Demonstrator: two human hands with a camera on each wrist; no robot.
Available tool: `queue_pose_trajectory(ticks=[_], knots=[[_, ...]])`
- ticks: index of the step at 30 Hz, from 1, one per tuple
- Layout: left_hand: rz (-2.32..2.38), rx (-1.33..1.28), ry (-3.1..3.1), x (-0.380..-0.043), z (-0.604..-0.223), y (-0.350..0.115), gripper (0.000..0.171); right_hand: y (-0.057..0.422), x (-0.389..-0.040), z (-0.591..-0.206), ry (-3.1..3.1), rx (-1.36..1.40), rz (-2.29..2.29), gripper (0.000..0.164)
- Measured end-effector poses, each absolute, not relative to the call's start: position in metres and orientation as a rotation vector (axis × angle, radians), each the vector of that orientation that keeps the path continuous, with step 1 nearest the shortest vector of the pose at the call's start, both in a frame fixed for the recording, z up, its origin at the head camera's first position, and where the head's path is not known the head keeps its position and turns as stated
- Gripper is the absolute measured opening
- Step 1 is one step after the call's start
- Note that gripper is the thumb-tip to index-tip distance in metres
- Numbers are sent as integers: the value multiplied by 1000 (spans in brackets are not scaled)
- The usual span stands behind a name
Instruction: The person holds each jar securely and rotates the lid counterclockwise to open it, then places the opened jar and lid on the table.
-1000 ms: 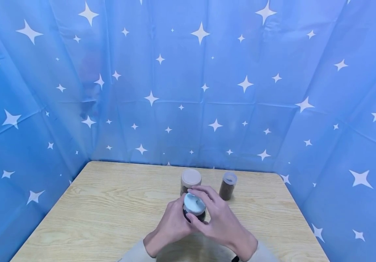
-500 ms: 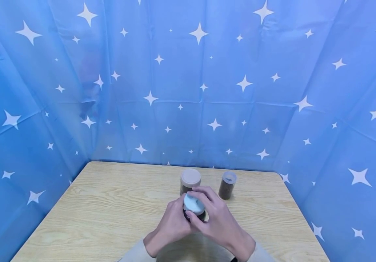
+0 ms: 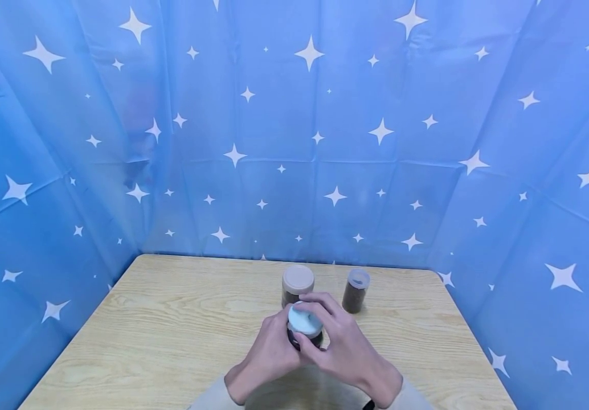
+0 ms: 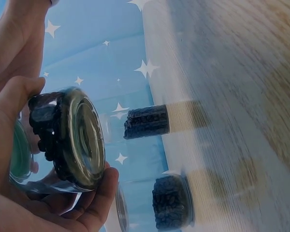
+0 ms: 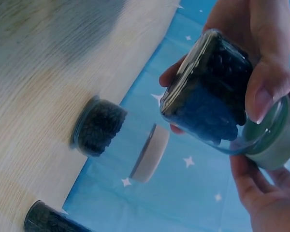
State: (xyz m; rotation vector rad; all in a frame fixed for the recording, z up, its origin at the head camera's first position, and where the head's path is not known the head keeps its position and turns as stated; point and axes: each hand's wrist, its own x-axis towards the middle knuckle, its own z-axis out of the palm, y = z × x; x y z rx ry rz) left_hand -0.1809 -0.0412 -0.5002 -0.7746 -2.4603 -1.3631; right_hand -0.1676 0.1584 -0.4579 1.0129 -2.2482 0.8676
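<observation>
My left hand (image 3: 270,346) holds a clear jar (image 4: 82,137) of dark bean-like pieces, its fingers curled round the glass. A pale green lid (image 3: 305,319) sits on the jar's mouth. With fingers and thumb on opposite sides of the lid, my right hand (image 3: 350,347) grips it. The right wrist view shows the jar (image 5: 208,92) tilted, its dark contents lying short of the lid (image 5: 279,137). In that view, the left thumb (image 5: 265,99) presses the glass near the rim. Both hands are above the table, and the jar's lower part is hidden in the head view.
Behind the hands stands a jar with a whitish lid (image 3: 298,279) and dark contents. To its right is a narrower clear-topped container (image 3: 355,295), also filled with something dark. The wooden table (image 3: 181,319) is backed by a blue star-patterned curtain (image 3: 274,114).
Both hands keep their hold on the jar and lid, in almost the same spot. The right hand's fingers shift only very slightly, and the head view drifts a little.
</observation>
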Motion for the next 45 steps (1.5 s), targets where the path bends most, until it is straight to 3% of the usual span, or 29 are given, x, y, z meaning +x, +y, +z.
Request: queue_pose_trajectory(ticks=[18, 45], knots=[[-1392, -787, -2485, -181, -504, -39, 69, 167, -178, -459, -2198, 1208, 940, 51], [-1387, -832, -2471, -178, -503, -36, 70, 174, -174, -461, -2181, 1195, 912, 52]])
